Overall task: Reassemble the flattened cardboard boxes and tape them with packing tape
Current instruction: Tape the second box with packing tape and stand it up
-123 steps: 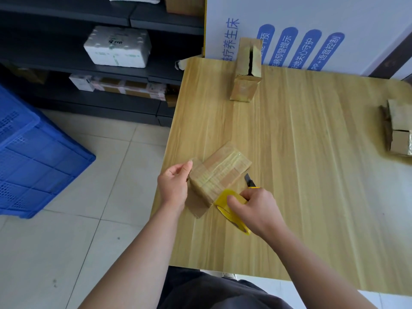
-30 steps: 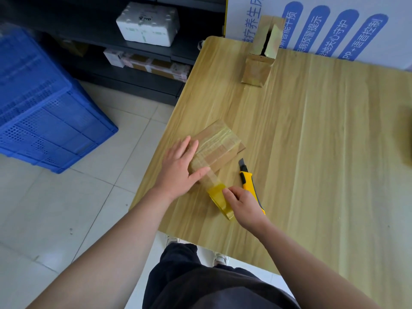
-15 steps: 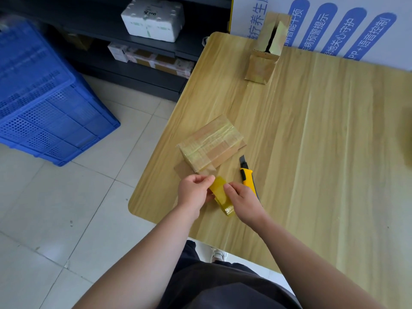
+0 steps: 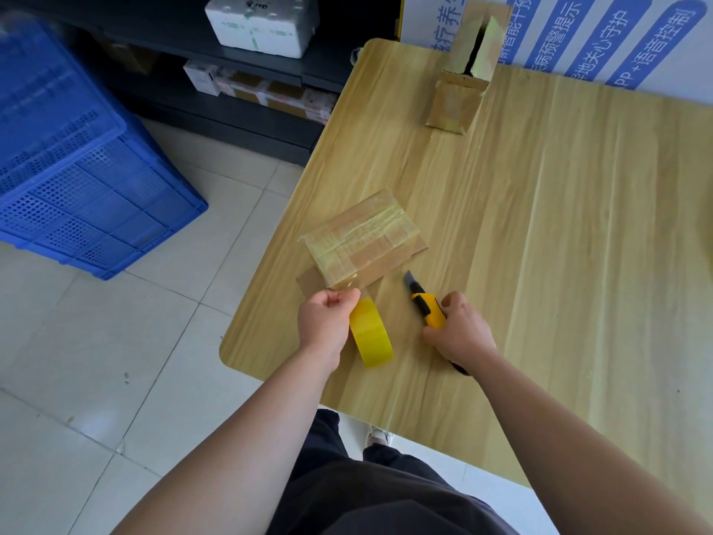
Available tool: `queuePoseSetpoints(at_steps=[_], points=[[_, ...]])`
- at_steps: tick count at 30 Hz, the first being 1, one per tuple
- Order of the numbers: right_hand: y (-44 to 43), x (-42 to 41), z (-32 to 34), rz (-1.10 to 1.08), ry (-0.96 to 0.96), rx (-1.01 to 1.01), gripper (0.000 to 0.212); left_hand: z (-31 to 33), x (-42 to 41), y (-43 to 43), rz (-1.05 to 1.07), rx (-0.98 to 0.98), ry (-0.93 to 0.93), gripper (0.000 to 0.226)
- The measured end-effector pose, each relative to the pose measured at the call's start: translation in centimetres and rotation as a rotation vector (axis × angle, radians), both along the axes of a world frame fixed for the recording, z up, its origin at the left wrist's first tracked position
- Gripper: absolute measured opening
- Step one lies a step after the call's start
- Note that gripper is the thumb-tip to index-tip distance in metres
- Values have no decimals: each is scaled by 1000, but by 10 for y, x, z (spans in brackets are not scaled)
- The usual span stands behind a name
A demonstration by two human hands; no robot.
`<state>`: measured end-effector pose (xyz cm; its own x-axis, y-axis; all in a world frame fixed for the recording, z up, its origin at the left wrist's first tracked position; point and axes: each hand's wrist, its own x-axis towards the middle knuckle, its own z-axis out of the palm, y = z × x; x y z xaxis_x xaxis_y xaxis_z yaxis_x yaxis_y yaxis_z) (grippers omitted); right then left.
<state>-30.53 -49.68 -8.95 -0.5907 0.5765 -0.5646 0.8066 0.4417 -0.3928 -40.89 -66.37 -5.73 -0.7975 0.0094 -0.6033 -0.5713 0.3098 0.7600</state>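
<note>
left hand [image 4: 323, 327] pinches tape roll [image 4: 373, 339]; right hand [image 4: 461, 335] fingers [image 4: 451, 301] curl round knife [image 4: 427, 307].

Curled left hand [image 4: 326, 322], curled right hand [image 4: 461, 334]

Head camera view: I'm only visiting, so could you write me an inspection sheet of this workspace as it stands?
Surface: light wood-grain table with a rounded near corner.
Job's things: taped cardboard box lies near the left edge. The tape roll stands on edge before it, with a clear strip running to the box. An open box stands upright at the far edge.
Clutter: nothing seen.
Hands: left hand holds the tape roll. Right hand grips a yellow utility knife, blade out.
Cables: nothing seen.
Surroundings: blue crate on the tiled floor, white foam box on dark shelving, printed board behind the table.
</note>
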Motion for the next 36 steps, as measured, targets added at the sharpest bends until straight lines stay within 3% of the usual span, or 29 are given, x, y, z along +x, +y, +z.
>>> queuePoseSetpoints(at_steps=[3, 6, 9, 17, 22, 27, 32, 34, 36], points=[[9, 7, 13, -4, 82, -132, 29, 0, -1, 1, 20, -10, 19, 18], [15, 10, 33, 141, 218, -147, 11, 0, -2, 1, 36, -8, 40, 17], [15, -4, 59, 360, 284, -110, 29, 0, -2, -1, 20, -10, 49, 16], [13, -56, 80, 643, 141, 169, 47, 0, -8, -5, -39, -37, 105, 19], [13, -73, 71, 762, -71, 293, 51, 0, -9, -8, -77, -57, 105, 22], [19, -42, 41, 572, -46, 197, 44, 1, -16, -14, -101, -94, 118, 18], [8, -14, 9, 526, -56, 257, 39, 4, -20, -15, -104, -115, 132, 25], [1, -14, 9, 418, 97, 262, 39, 4, -21, -16, -101, -124, 133, 24], [-6, -24, 18, 338, 446, 336, 33, 5, -22, -17, -96, -140, 134, 22]])
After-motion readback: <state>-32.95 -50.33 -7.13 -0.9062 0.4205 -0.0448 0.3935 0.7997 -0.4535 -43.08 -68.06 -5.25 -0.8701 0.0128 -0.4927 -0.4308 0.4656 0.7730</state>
